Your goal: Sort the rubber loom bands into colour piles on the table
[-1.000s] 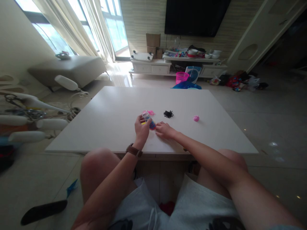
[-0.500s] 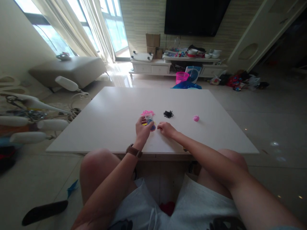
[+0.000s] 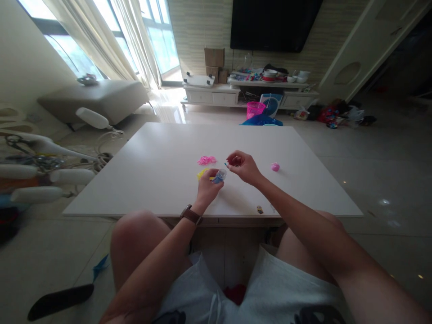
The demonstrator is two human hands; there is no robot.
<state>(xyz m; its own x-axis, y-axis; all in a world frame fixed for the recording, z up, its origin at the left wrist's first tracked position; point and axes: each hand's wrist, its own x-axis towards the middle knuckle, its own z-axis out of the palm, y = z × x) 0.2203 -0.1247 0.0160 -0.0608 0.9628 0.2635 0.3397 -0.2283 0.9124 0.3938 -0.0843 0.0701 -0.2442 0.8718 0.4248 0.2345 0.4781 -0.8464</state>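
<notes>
My left hand (image 3: 209, 182) is closed around a small clear jar (image 3: 220, 175) with blue bits inside, its mouth tilted to the right. To the right of that mouth, my right hand (image 3: 245, 167) pinches a tiny blue piece (image 3: 226, 164) between its fingertips; its exact kind is too small to make out. Behind the left hand lie a pile of yellow bits (image 3: 202, 173), partly covered, and a pile of pink bits (image 3: 206, 160). The pile of black bits is mostly hidden by my right hand. Farther right sits a small pink ball-like object (image 3: 275, 167).
The white table (image 3: 162, 148) has a small cartoon sticker (image 3: 259, 209) near its front edge. Beyond the far edge stand a pink basket (image 3: 255, 109) and a low white cabinet (image 3: 224, 97). White lamp arms (image 3: 91, 118) are at the left.
The jar has tipped to the right and moved slightly right with my left hand. My right hand has gone up and right, over the black pile, and a tiny blue piece now shows in its fingertips.
</notes>
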